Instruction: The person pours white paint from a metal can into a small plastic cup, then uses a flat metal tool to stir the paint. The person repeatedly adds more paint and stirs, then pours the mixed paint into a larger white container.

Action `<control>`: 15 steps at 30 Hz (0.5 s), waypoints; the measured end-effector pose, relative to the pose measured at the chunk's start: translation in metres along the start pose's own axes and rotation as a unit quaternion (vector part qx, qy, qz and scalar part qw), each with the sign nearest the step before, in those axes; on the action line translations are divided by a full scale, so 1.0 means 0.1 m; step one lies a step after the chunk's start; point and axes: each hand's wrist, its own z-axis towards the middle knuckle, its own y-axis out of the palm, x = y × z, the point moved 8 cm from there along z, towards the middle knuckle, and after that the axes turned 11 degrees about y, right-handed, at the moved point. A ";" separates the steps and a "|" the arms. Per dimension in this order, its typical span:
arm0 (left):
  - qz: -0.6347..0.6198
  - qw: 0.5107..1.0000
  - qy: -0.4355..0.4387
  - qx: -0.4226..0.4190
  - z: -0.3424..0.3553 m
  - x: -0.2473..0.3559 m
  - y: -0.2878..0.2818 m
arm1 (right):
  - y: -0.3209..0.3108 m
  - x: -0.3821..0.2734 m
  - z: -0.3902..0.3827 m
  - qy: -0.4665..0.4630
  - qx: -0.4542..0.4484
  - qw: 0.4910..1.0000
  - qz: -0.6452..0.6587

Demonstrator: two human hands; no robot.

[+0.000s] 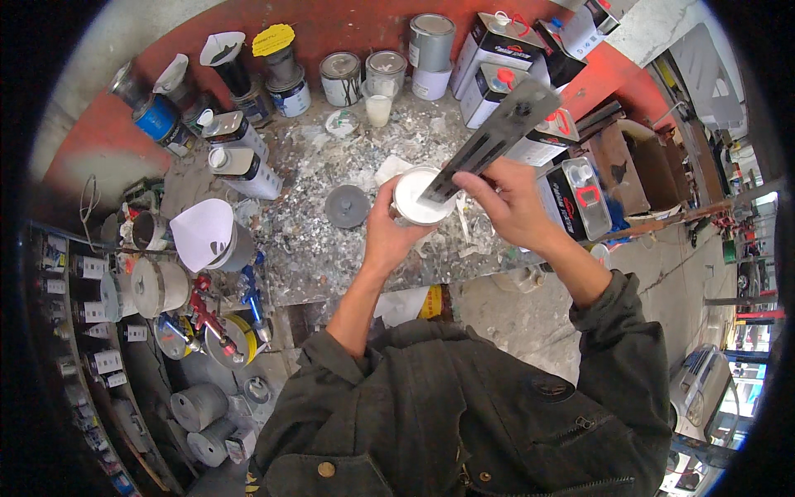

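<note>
My left hand (386,238) is wrapped round the side of a cup of white paint (414,195) above the spattered workbench (310,240). In my right hand (520,205), a long dark flat stirring stick (495,132) is gripped between thumb and fingers. The stick slants down to the left, its lower end in the cup at the white paint. How deep it reaches is hidden by the paint. Left of the cup, a round grey lid (347,206) lies flat on the bench. White paper (394,169) pokes out behind the cup.
Paint cans (340,76) and a cup of pale liquid (378,109) line the back. Rectangular solvent tins (494,93) crowd the right; others (246,172) stand left. Red and blue spray guns (207,308) hang by the bench's left edge. A cardboard box (642,170) sits far right.
</note>
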 end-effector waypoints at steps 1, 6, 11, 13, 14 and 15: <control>-0.005 1.000 0.001 0.000 0.00 -0.01 0.01 | -0.07 -0.06 0.02 0.003 0.009 1.000 0.001; 0.005 1.000 0.010 -0.002 0.00 -0.02 0.01 | -0.46 -0.33 0.16 -0.009 0.061 0.998 -0.001; -0.013 1.000 0.009 0.011 -0.01 -0.01 0.00 | -0.33 -0.17 0.23 -0.027 0.047 0.998 -0.043; -0.008 1.000 0.011 0.014 0.00 0.00 -0.02 | -0.17 -0.03 0.20 -0.027 0.028 0.996 -0.076; 0.003 1.000 0.012 0.017 0.00 0.01 -0.03 | -0.09 0.06 0.18 -0.008 -0.004 0.992 -0.125; 0.001 1.000 0.015 0.016 0.00 0.02 -0.04 | -0.03 0.10 0.13 -0.013 -0.014 0.994 -0.110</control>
